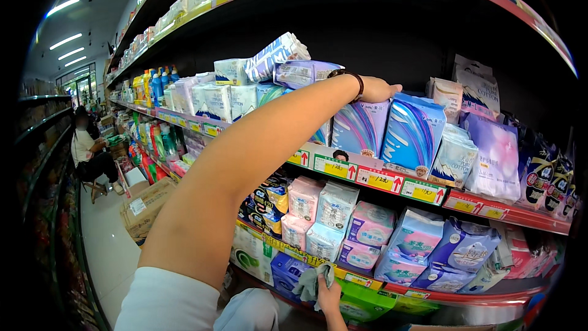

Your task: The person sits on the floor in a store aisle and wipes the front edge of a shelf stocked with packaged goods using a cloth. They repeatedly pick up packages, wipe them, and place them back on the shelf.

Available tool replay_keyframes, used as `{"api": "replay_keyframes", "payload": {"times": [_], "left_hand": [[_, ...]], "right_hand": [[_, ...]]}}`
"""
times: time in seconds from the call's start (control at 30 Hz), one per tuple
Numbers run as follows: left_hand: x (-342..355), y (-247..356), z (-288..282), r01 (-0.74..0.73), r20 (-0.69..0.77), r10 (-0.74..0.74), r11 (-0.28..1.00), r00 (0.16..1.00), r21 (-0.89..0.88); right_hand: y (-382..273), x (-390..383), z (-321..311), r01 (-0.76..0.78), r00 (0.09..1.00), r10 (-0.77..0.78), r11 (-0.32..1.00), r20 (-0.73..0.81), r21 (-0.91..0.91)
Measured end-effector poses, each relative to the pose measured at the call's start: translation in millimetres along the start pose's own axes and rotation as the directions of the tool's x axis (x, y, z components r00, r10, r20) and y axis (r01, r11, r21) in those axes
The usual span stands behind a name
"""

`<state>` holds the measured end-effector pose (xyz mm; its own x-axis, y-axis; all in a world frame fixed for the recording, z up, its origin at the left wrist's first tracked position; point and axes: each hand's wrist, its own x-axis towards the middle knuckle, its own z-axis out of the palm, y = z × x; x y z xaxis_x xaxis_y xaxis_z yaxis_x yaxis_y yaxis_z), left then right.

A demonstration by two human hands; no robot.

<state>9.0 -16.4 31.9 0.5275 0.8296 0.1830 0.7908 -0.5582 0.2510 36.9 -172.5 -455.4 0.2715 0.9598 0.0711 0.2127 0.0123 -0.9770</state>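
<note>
Left fingers (394,91) at top of blue package (414,133), glossy, purple-streaked.

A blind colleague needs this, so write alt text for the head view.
A person's left hand reaches to the top of a blue package on a store shelf, while the right hand holds a grey cloth lower down. More packages line the lower shelf; another person sits in the aisle at left.

blue package (414,132) with purple swirls, grey cloth (309,284)
</note>
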Motion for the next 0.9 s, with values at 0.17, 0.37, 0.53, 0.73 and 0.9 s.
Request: {"api": "replay_keyframes", "payload": {"times": [0.17, 0.37, 0.53, 0.73, 0.9], "left_hand": [[-18, -21, -25, -0.266, 0.060, 0.261, 0.956, 0.964, 0.124], [-99, -50, -1, -0.531, -0.180, 0.579, 0.808, 0.795, 0.256], [-131, -48, 2, -0.556, -0.245, 0.611, 0.789, 0.753, 0.261], [-162, -49, 12, -0.514, -0.271, 0.607, 0.786, 0.747, 0.344], [-169, -48, 16, -0.502, -0.272, 0.627, 0.762, 0.730, 0.411]], "right_hand": [[17, 6, -5, 0.021, 0.998, -0.021, 1.000, -0.052, -0.001], [12, 0, -11, 0.072, 0.991, -0.070, 0.997, -0.111, 0.012], [8, 0, -8, 0.040, 0.997, -0.041, 0.999, -0.072, -0.013], [9, 5, -3, 0.023, 0.999, -0.023, 1.000, -0.032, -0.020], [9, 4, -2, -0.004, 1.000, 0.003, 0.998, -0.011, -0.059]]}}
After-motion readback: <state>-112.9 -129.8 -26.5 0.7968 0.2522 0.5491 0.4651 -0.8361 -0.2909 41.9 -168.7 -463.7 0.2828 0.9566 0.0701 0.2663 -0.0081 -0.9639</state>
